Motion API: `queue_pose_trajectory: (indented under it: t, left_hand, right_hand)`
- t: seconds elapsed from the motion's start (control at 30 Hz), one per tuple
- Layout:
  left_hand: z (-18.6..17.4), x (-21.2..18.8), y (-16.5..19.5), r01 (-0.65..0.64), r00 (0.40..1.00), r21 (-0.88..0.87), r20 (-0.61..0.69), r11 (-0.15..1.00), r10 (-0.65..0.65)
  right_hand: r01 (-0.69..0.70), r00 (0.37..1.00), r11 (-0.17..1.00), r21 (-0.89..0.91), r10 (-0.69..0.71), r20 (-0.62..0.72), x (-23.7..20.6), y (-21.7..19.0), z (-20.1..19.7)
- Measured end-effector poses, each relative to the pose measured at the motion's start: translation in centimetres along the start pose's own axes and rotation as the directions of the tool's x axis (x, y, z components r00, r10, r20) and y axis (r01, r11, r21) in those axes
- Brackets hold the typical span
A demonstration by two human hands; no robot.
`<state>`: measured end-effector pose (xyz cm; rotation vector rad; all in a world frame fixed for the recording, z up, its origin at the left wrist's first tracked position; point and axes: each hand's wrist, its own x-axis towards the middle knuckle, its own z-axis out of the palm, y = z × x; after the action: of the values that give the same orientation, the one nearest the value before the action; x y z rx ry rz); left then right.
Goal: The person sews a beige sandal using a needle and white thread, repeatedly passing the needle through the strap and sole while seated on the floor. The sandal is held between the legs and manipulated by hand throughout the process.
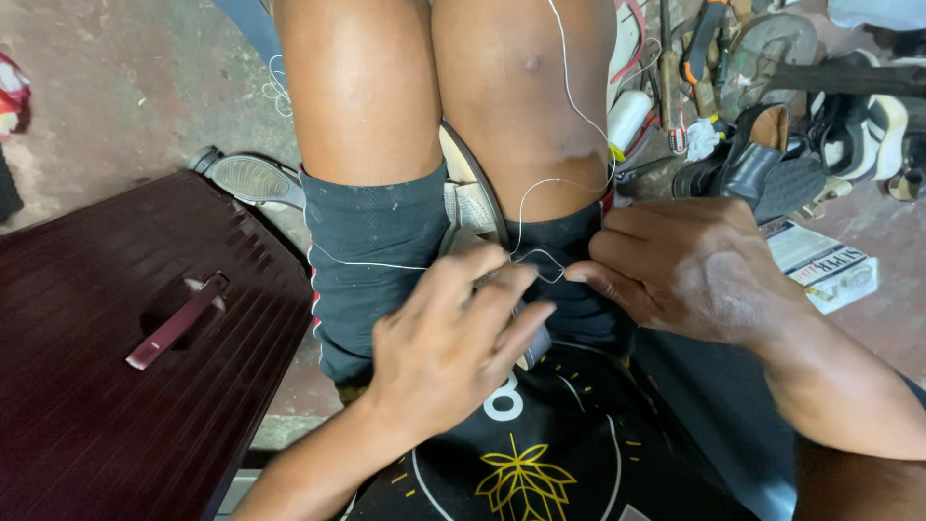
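Observation:
A shoe sole [471, 198] is wedged upright between my knees, its pale upper edge showing. My left hand [449, 338] rests over the near part of it, fingers curled around it and touching a white thread [569, 96]. My right hand [690, 265] pinches the same thread just right of the shoe, where it forms a small loop. From there the thread runs up across my right knee, and a second strand crosses my left thigh over the dark shorts [371, 260].
A dark red ribbed case [106, 347] with a handle lies at my left. A loose sole [249, 178] lies beyond it on the concrete floor. At the right sit black shoes [762, 159], tools, a white spool [627, 118] and a printed carton [825, 265].

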<state>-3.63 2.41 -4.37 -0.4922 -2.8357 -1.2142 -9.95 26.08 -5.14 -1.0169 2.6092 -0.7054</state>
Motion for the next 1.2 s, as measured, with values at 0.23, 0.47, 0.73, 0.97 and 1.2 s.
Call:
queue_pose_trajectory:
  t: [0.23,0.47,0.73,0.97,1.2]
  left_hand:
    - [1.3,1.1,-0.7,0.009,0.994,-0.158,0.107,0.987,0.008]
    - [1.0,-0.2,-2.1,0.181,0.977,-0.47,0.185,0.864,-0.105]
    - [-0.2,-0.3,-1.3,0.526,0.847,-0.722,0.399,0.45,-0.351]
    - [-0.2,0.9,-0.3,0.255,0.953,-0.428,0.264,0.867,-0.149]
    - [-0.3,0.3,-0.4,0.225,0.944,-0.323,0.305,0.919,-0.124]
  right_hand:
    - [0.085,0.993,0.996,0.03,-0.087,0.074,-0.1,0.2,0.6]
    - [0.245,0.934,0.855,0.456,-0.082,-0.347,1.3,0.8,3.2]
    - [-0.033,0.999,0.897,0.441,0.036,0.001,-0.4,0.3,3.1]
    - [-0.112,0.992,0.762,0.638,0.123,0.027,-2.1,-1.2,0.6]
    - [0.039,0.989,0.966,0.256,-0.001,-0.146,0.2,-2.6,3.1]
